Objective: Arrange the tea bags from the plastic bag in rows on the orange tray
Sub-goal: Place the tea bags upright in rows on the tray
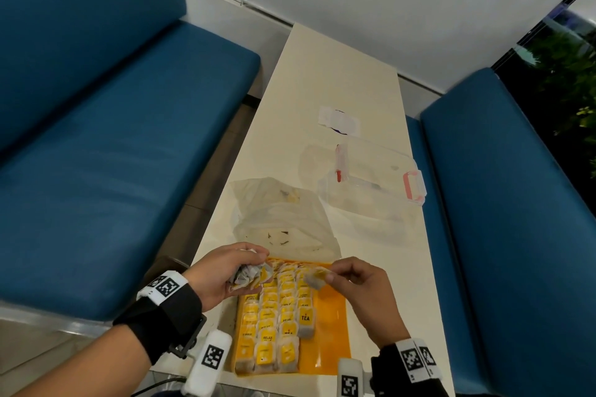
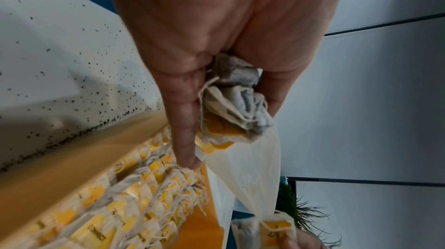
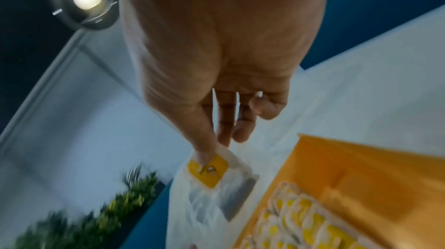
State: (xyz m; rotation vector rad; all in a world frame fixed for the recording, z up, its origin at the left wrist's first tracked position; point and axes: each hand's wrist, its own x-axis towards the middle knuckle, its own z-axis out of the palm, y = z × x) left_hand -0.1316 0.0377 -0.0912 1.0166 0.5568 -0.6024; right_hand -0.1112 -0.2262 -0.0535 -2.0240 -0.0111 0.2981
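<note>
My left hand (image 1: 225,274) clutches a soft bunch of tea bags (image 1: 250,274); my right hand (image 1: 358,280) pinches one light, flimsy bag (image 1: 317,277) by its tag.

Left hand (image 1: 231,274): palm turned inward, fingers (image 2: 183,131) curled round a crumpled bunch of tea bags (image 1: 250,274), above the far left corner of the orange tray (image 1: 332,332).
Right hand (image 1: 358,280): thumb and forefinger pinch a single tea bag (image 1: 317,277) by its top; the other fingers (image 3: 243,119) hang loosely bent.
Left wrist: black strap with white marker blocks, forearm angled in from the near left.
Right wrist: the same strap and markers, forearm coming from the near edge of the counter (image 1: 322,74).
</note>
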